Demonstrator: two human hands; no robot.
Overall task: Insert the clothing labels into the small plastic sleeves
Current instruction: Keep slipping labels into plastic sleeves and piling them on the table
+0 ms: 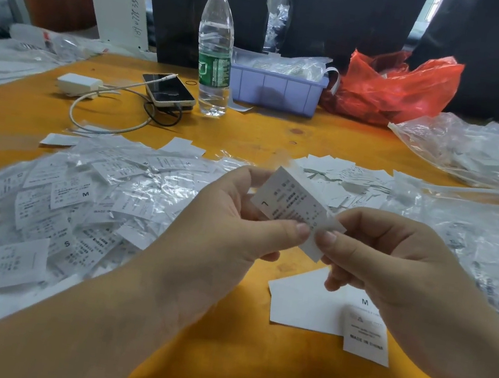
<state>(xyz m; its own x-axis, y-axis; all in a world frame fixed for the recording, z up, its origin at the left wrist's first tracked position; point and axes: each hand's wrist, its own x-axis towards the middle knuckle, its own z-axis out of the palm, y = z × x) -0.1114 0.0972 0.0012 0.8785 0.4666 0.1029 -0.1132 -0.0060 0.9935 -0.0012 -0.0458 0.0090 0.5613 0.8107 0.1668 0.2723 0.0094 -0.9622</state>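
Head view. Both hands are raised over the orange-yellow bench (250,130). The left hand (234,219) pinches the near edge of a small white printed clothing label (288,199), thumb on top, remaining fingers curled behind it. The right hand (393,259) pinches the lower right corner of the same piece, thumb tip just beside the left thumb tip. Whether a thin clear plastic sleeve already lies around that corner cannot be told; the corner looks plain white.

Left of the hands: a heap of sleeved white labels in crinkled clear film (85,196), sizes S and M legible. Behind the hands: a loose pile of bare white labels (340,176). Under the right wrist: flat white labels (305,307), one marked M, one reading MADE IN CHINA.

Judgement: the step in hand is squaring and feeding the held label. To do it well, keep the label flat and taut between the two pinches, lead with one corner, then level it so both corners enter together; grip lightly, since thin paper will buckle if pushed from far back. Finished pieces are best dropped on the left heap, apart from the bare pile.

Also present, far side: clear plastic water bottle (216,48), lilac plastic tray (275,90), red plastic bag (393,87), phone with white cable (169,91).
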